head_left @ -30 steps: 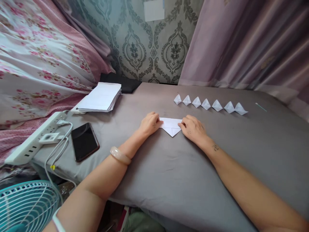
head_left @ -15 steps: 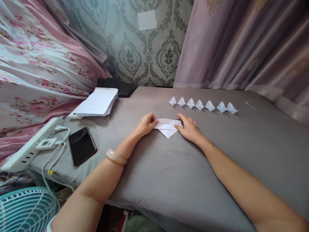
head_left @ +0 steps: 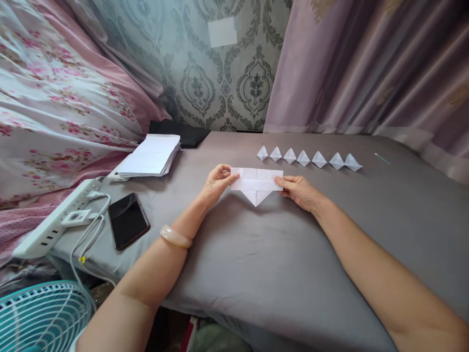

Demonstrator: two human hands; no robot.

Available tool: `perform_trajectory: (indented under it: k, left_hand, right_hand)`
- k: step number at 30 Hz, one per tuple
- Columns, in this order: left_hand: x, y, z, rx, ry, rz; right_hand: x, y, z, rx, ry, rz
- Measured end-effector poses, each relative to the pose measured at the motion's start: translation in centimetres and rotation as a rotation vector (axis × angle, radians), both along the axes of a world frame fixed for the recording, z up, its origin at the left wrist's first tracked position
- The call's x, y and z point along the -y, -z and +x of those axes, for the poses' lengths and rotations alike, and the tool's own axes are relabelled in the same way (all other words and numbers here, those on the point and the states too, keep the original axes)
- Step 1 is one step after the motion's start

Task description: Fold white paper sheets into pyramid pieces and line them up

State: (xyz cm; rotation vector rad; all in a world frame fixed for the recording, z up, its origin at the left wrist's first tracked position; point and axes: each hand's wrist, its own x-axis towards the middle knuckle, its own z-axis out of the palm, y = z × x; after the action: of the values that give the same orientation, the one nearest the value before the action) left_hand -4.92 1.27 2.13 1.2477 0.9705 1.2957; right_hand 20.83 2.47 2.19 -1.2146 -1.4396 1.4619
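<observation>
Between my hands is a white folded sheet of paper (head_left: 256,182), a wide band on top with a triangular point hanging toward me. My left hand (head_left: 217,185) pinches its left end, thumb in front. My right hand (head_left: 298,190) grips the right end the same way, the other fingers behind the sheet. The paper appears tilted up, facing me, just above the grey cloth (head_left: 252,264). Beyond it stands a row of several small folded white paper boats (head_left: 303,158).
To the left lie a stack of white paper (head_left: 152,154), a black phone (head_left: 129,221) and a white power strip (head_left: 58,220) with cables. A blue fan (head_left: 40,318) stands at the lower left. A thin cotton swab (head_left: 382,158) lies at the right, near the curtain (head_left: 330,73).
Both hands have raised the folded paper and tipped it toward me. My right hand has shifted from resting over the right end to pinching it, with fingers behind.
</observation>
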Motion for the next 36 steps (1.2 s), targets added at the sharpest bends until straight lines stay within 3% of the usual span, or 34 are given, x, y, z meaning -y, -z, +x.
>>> perform_trajectory:
  k: [3, 6, 10, 13, 17, 19, 21, 24, 27, 32, 36]
  left_hand:
    - [0.3, -0.2, -0.4, -0.046, 0.082, -0.106]
    - [0.4, -0.3, -0.9, -0.158, 0.105, -0.121]
    - [0.4, -0.5, -1.3, -0.223, 0.119, -0.041]
    - [0.6, -0.8, -1.5, -0.357, 0.058, 0.191]
    - [0.9, -1.2, -1.7, -0.803, -0.167, 0.669]
    - [1.1, -1.3, -1.7, -1.039, -0.164, 0.811]
    - [1.1, -1.3, -1.5, -1.237, -0.106, 0.867]
    - [1.1, -1.1, -1.1, -1.465, 0.02, 0.855]
    - [1.1, -0.8, -0.8, -1.555, 0.167, 0.822]
    - [1.4, -0.3, -0.9, -1.471, 0.209, 0.707]
    - [1.6, -0.1, -1.0, -1.379, 0.194, 0.565]
  right_hand:
    - [0.1, -0.3, 0.0, -0.056, 0.013, -0.025]
    - [0.0, -0.3, 0.3, -0.047, 0.003, -0.013]
    - [-0.2, -0.7, 0.9, 0.134, -0.048, 0.141]
    - [0.0, -1.6, 1.3, 0.292, -0.091, 0.369]
    - [0.8, -2.7, 1.2, 0.576, -0.065, 0.829]
    - [1.1, -2.6, 1.2, 0.779, -0.063, 0.997]
    - [1.2, -2.1, 1.0, 0.969, -0.078, 1.077]
    - [1.1, -0.9, 0.9, 1.12, -0.14, 1.11]
    - [1.0, 0.1, 0.9, 1.134, -0.234, 1.095]
    - [0.9, 0.5, 1.5, 1.031, -0.296, 0.98]
    - [0.9, 0.4, 1.6, 0.917, -0.271, 0.805]
